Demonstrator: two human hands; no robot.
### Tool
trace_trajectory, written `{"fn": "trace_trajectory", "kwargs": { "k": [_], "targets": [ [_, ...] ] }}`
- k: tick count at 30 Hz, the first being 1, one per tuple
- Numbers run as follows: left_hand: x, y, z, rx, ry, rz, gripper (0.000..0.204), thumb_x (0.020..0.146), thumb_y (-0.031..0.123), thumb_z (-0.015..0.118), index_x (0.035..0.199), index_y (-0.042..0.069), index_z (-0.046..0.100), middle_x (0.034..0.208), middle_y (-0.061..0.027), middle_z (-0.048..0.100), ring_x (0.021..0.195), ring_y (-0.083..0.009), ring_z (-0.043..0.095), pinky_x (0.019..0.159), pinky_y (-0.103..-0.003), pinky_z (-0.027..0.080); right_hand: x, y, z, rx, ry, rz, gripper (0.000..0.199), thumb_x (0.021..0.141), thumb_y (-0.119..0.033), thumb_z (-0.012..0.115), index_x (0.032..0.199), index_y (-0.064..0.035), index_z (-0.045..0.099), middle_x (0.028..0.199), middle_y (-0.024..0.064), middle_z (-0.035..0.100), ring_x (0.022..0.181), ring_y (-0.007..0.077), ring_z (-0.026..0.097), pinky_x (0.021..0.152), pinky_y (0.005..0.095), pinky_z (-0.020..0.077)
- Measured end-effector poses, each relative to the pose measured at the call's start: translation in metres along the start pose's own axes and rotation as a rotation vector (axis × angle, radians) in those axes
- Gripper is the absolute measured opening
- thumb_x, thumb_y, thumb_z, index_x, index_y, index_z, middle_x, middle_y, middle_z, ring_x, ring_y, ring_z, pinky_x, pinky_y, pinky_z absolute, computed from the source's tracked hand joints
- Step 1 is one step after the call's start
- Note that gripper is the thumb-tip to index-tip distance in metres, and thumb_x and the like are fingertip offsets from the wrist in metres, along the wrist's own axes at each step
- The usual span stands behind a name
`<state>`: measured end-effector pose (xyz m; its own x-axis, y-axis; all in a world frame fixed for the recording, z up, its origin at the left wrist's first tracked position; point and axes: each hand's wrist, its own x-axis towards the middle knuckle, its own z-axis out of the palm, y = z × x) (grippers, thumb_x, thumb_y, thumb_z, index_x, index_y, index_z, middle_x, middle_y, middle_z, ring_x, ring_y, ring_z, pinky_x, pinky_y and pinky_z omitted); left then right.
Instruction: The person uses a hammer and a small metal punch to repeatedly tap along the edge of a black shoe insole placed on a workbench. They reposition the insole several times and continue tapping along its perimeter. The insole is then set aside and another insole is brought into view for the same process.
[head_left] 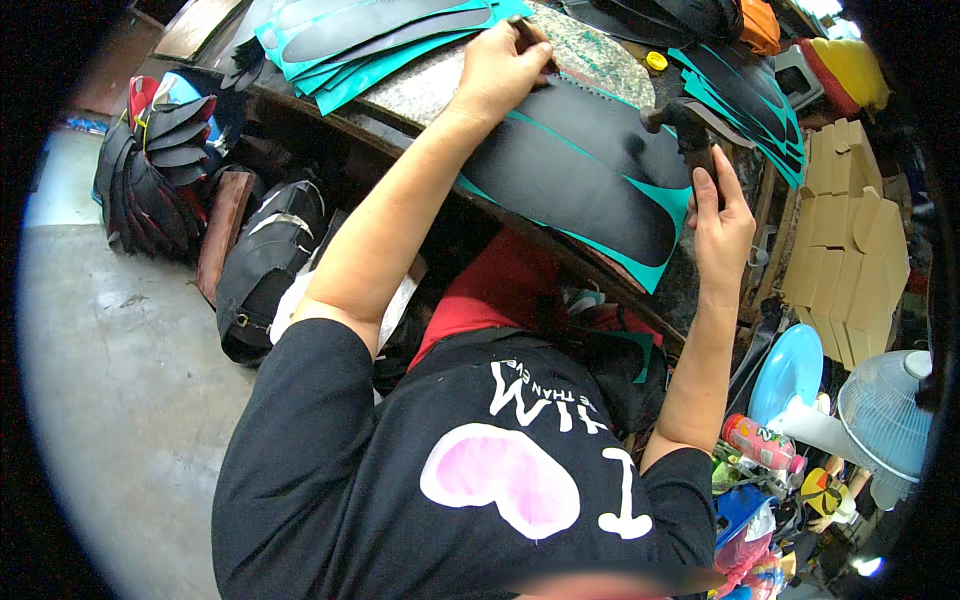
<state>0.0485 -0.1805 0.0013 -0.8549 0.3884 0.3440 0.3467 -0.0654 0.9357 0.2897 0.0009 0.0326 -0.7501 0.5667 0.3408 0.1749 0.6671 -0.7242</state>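
- Your left hand (503, 68) pinches a small punch tool (532, 38) upright on the black-and-teal sheet (590, 170) across the stone slab (590, 60).
- Your right hand (722, 225) clenches a hammer (690, 135) over the sheet's right end.
- Stacked teal sheets (370, 40) lie just left; cardboard pieces (845, 230) stand right.

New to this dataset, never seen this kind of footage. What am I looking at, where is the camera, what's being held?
One picture, from a fisheye camera worn on a person's head, looking down; straight edges bend near the rim. No robot: a person in a black shirt works with bare hands at a stone-topped workbench. On it lies a teal sheet covered with black sole-shaped pieces; more such sheets are stacked behind. The left hand presses a small dark tool onto the sheet's far edge. The right hand grips a hammer by its handle, head raised.
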Motion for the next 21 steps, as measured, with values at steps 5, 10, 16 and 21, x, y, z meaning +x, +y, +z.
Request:
{"fn": "trace_trajectory", "kwargs": {
  "k": [5,10,16,21],
  "targets": [
    [-0.005,-0.012,0.006,-0.047,0.007,-0.05,0.015,0.088,0.011,0.07,0.097,-0.001,0.066,0.08,-0.0088,0.071,0.072,-0.0137,0.07,0.065,-0.028,0.058,0.006,-0.018,0.0,0.049,-0.024,0.025,0.041,0.096,-0.032,0.066,0.131,-0.0097,0.063,0.113,0.0125,0.072,0.098,0.016,0.069,0.086,0.0302,0.0509],
    [-0.006,-0.007,0.004,0.327,-0.03,0.108,0.016,0.086,0.017,0.07,0.093,0.003,0.068,0.083,-0.015,0.072,0.078,-0.029,0.072,0.074,-0.038,0.056,0.017,-0.062,-0.024,0.372,0.042,-0.197,0.037,0.097,-0.019,0.066,0.132,-0.0065,0.062,0.075,0.0009,0.061,0.062,0.0027,0.051,0.055,0.0198,0.0428],
    [-0.016,0.014,0.022,0.766,-0.126,0.499,0.015,0.088,0.018,0.067,0.092,0.005,0.062,0.079,-0.0182,0.067,0.075,-0.0381,0.067,0.068,-0.046,0.054,0.02,-0.084,-0.013,0.362,0.183,-0.32,0.04,0.096,-0.019,0.066,0.134,-0.0062,0.06,0.087,0.0084,0.072,0.07,0.0086,0.063,0.062,0.0235,0.0503],
    [-0.009,0.003,0.02,0.446,0.105,0.243,0.014,0.088,0.01,0.066,0.096,-0.001,0.062,0.078,-0.0205,0.068,0.07,-0.0316,0.07,0.064,-0.039,0.056,0.028,-0.035,0.02,-0.086,0.007,-0.137,0.04,0.097,-0.038,0.062,0.129,-0.0166,0.064,0.109,0.0198,0.069,0.098,0.0341,0.07,0.083,0.0362,0.0528]
  ]
}}
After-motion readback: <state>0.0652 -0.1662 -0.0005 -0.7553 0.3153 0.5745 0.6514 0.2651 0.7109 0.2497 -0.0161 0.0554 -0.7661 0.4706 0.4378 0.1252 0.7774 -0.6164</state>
